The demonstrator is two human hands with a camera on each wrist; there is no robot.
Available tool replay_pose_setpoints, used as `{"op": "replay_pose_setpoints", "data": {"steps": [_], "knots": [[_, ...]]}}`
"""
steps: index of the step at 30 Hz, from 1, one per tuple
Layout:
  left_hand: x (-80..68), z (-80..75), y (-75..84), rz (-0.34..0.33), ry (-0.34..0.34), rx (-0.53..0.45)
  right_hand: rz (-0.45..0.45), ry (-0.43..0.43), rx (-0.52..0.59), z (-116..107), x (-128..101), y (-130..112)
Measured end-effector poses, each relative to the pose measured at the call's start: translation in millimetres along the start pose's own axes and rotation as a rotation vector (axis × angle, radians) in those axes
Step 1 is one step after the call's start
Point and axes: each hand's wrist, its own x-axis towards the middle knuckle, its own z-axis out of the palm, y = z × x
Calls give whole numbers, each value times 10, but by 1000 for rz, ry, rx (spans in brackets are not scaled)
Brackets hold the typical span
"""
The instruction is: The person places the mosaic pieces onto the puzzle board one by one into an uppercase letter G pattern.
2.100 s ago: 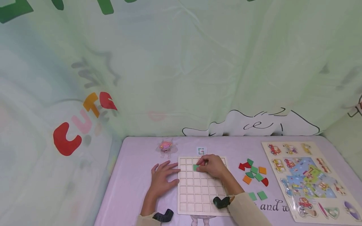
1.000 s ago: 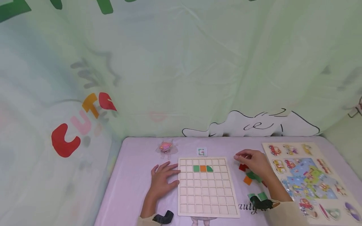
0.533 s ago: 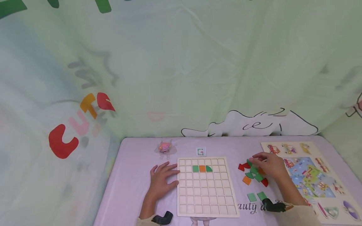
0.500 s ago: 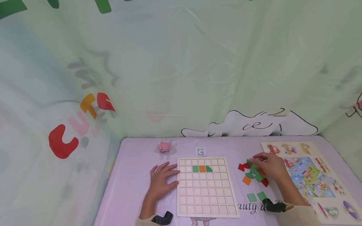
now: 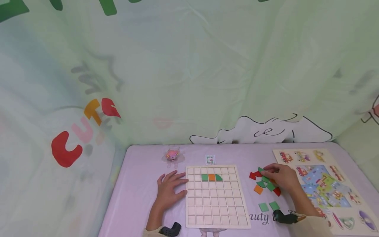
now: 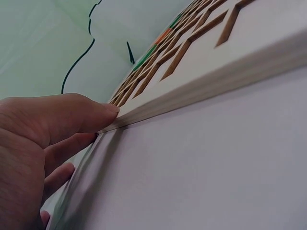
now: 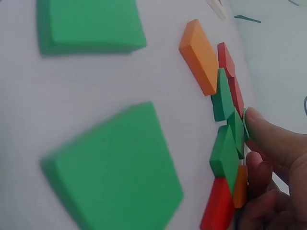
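Observation:
My left hand lies by the left edge of the wooden grid board, fingers spread. In the left wrist view its thumb touches the board's rim. On the board, a green square tile, an orange square tile and a green quarter-circle tile lie side by side in one row. My right hand is at the loose tiles to the right. Its thumb and fingertips pinch another green quarter-circle tile; the fingers partly hide it.
Red tiles, an orange tile and several green tiles lie under and around the right hand. A small pattern card and a pink toy sit behind the board. A picture puzzle board lies far right.
My right hand has left the green square tile on the board and moved right to the loose tiles, where it now pinches a green quarter-circle tile. The left hand has stayed put.

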Motion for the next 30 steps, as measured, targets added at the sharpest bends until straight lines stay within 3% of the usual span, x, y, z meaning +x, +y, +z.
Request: {"op": "replay_pose_setpoints", "data": {"steps": [8,30], "knots": [[-1,9,-7,-11,-5,19,16,41,0,52,1,5],[5,3,7,-11,-9,15,37,-5,81,14,-50,-24]]}}
